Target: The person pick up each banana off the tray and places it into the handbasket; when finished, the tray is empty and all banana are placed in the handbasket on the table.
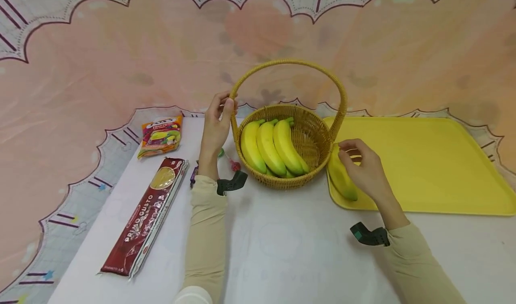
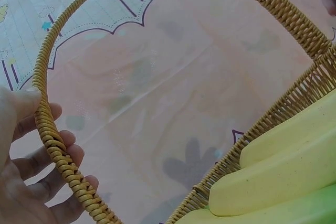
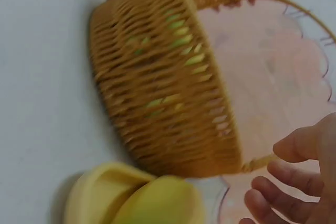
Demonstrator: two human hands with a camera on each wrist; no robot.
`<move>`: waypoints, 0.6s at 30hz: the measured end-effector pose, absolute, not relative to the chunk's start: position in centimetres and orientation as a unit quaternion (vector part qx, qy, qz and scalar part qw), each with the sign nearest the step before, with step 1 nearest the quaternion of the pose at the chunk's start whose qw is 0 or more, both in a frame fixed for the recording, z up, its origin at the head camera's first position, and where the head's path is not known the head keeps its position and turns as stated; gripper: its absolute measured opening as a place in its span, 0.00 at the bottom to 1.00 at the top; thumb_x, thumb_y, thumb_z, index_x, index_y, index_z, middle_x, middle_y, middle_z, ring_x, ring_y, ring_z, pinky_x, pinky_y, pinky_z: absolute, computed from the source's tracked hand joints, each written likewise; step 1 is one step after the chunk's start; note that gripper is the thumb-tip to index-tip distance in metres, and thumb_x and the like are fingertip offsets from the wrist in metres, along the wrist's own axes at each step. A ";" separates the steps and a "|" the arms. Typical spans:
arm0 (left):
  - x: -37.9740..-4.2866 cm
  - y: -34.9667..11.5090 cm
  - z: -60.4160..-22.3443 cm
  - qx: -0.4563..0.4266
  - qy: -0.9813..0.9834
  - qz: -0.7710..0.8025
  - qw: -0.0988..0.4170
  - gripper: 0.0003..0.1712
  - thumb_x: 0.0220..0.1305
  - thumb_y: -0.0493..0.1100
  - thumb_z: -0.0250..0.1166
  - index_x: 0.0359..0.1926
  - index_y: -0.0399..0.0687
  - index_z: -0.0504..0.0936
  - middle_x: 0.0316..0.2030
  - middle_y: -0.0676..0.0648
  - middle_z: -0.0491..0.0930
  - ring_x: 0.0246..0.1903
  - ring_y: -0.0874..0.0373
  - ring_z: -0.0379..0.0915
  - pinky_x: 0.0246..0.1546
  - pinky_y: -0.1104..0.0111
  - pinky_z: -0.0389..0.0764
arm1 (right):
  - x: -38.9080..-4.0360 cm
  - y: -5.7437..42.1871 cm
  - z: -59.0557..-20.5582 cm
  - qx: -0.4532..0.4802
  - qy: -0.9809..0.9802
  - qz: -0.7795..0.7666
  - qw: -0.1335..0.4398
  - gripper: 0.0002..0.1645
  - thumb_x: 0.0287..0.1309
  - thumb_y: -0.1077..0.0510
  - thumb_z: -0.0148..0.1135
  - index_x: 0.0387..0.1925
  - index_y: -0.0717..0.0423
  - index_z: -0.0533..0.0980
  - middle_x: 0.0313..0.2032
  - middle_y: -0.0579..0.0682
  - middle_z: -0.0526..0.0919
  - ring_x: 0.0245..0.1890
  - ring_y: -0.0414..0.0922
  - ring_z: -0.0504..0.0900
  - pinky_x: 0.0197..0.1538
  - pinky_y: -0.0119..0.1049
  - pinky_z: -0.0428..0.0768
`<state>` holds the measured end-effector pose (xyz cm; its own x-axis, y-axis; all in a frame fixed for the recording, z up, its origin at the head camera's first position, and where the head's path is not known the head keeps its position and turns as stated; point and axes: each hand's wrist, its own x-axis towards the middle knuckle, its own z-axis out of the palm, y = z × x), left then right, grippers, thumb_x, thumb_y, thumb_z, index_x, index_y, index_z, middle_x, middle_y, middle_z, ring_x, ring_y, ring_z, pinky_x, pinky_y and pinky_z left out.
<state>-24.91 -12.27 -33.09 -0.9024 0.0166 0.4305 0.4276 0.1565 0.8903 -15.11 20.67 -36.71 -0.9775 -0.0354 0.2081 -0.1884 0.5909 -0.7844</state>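
A round wicker basket [image 1: 282, 183] with a tall arched handle [image 1: 288, 62] holds several yellow bananas [image 1: 271, 149] on its left side. My left hand [image 1: 215, 127] grips the left side of that handle, the thumb on one side and the fingers on the other in the left wrist view. Against the basket's right side, another banana [image 1: 340, 178] lies on the left edge of a yellow tray [image 1: 435, 165]. Just over this banana is my right hand [image 1: 367, 172]; in the right wrist view its bent, spread fingers [image 3: 286, 203] hold nothing, near the handle's base.
A dark red spaghetti packet [image 1: 145, 219] lies at the left, with an orange candy bag [image 1: 161, 136] behind it. A red lollipop [image 1: 235, 165] and a purple wrapper [image 1: 194, 174] lie beside the left forearm. At the bottom edge shows a white round object [image 1: 193, 295].
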 end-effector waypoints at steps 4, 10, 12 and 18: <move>-25.1 -12.2 -33.4 -0.149 -0.742 -0.634 0.159 0.18 0.72 0.46 0.50 0.56 0.42 0.73 0.39 0.54 0.74 0.42 0.59 0.73 0.50 0.66 0.75 | -14.8 22.0 -38.5 0.049 -0.894 0.440 0.072 0.21 0.66 0.55 0.52 0.56 0.64 0.70 0.53 0.60 0.74 0.49 0.53 0.74 0.47 0.32 0.71; -25.0 -12.6 -33.6 -0.140 -0.741 -0.637 0.160 0.18 0.72 0.45 0.50 0.56 0.40 0.72 0.38 0.55 0.73 0.41 0.60 0.72 0.50 0.67 0.75 | -15.0 22.7 -40.1 0.040 -0.900 0.434 -0.001 0.34 0.66 0.47 0.53 0.65 0.64 0.61 0.57 0.64 0.69 0.53 0.59 0.71 0.53 0.50 0.74; -25.1 -12.7 -33.6 -0.141 -0.741 -0.637 0.159 0.18 0.72 0.44 0.50 0.57 0.39 0.72 0.38 0.55 0.73 0.41 0.60 0.72 0.51 0.67 0.75 | -15.1 22.8 -40.3 0.034 -0.903 0.428 -0.026 0.38 0.65 0.45 0.53 0.68 0.63 0.58 0.59 0.65 0.68 0.55 0.61 0.71 0.54 0.55 0.73; -25.2 -12.5 -33.5 -0.150 -0.738 -0.637 0.161 0.19 0.72 0.44 0.50 0.57 0.39 0.72 0.38 0.54 0.73 0.41 0.61 0.72 0.50 0.67 0.75 | -15.0 22.8 -40.5 0.015 -0.908 0.415 -0.053 0.41 0.65 0.42 0.52 0.69 0.63 0.55 0.60 0.65 0.68 0.57 0.61 0.70 0.55 0.55 0.72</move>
<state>-25.18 -12.47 -33.49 -0.9029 0.0157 0.4295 0.4272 0.1424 0.8929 -15.01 22.81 -40.47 -0.9939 -0.0708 -0.0843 0.0175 0.6547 -0.7557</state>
